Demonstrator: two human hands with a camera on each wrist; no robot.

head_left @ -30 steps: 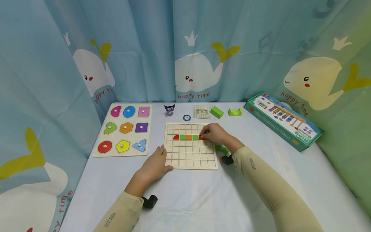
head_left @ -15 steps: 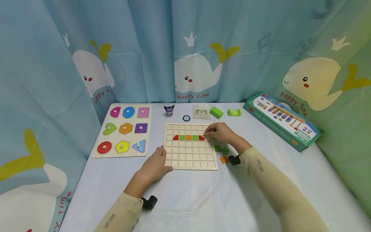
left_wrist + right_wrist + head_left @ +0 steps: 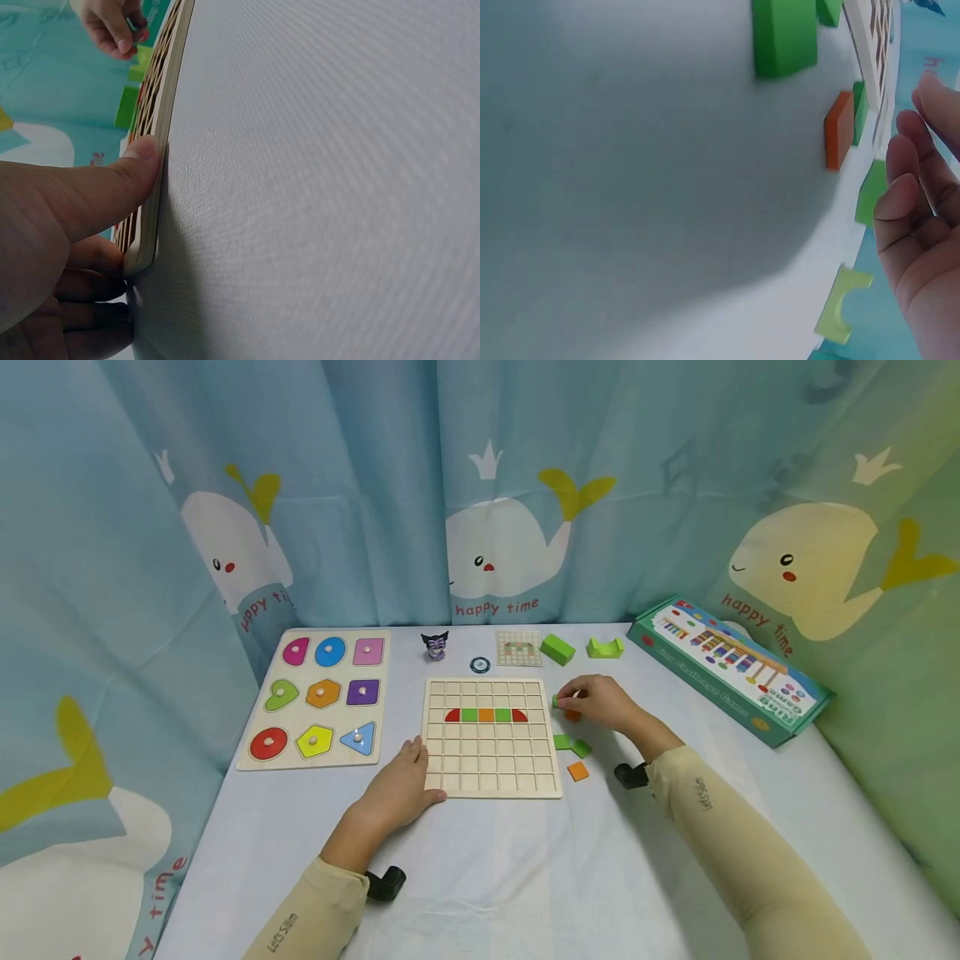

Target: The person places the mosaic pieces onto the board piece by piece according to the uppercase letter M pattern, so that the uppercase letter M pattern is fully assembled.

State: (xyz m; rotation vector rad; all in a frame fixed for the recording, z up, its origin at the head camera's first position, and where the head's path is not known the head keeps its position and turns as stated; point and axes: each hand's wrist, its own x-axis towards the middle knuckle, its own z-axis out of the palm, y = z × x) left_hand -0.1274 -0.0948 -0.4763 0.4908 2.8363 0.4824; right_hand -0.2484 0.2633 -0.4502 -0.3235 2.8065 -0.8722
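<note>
The square wooden grid board (image 3: 491,764) lies flat on the white table. Across one of its rows sit red (image 3: 452,716), green (image 3: 469,715) and orange (image 3: 486,715) pieces, with rounded red ones at both ends. My left hand (image 3: 397,787) rests at the board's near left corner. In the left wrist view the thumb (image 3: 135,169) presses along the near edge, the other fingers beside the left edge. My right hand (image 3: 602,702), fingers loosely bent, hovers right of the board over a green tile (image 3: 860,112) and an orange tile (image 3: 840,130). Nothing shows between its fingers.
Two more green tiles (image 3: 581,748) and an orange tile (image 3: 577,771) lie right of the board. Behind it are a pattern card (image 3: 519,649), round disc (image 3: 480,665), small figure (image 3: 435,646), green block (image 3: 558,649) and arch (image 3: 604,647). A shape puzzle (image 3: 312,672) and game box (image 3: 731,668) flank it.
My right hand has let go of the red end piece on the board and moved right, off the board, to the loose tiles. My left hand has stayed at the board's corner.
</note>
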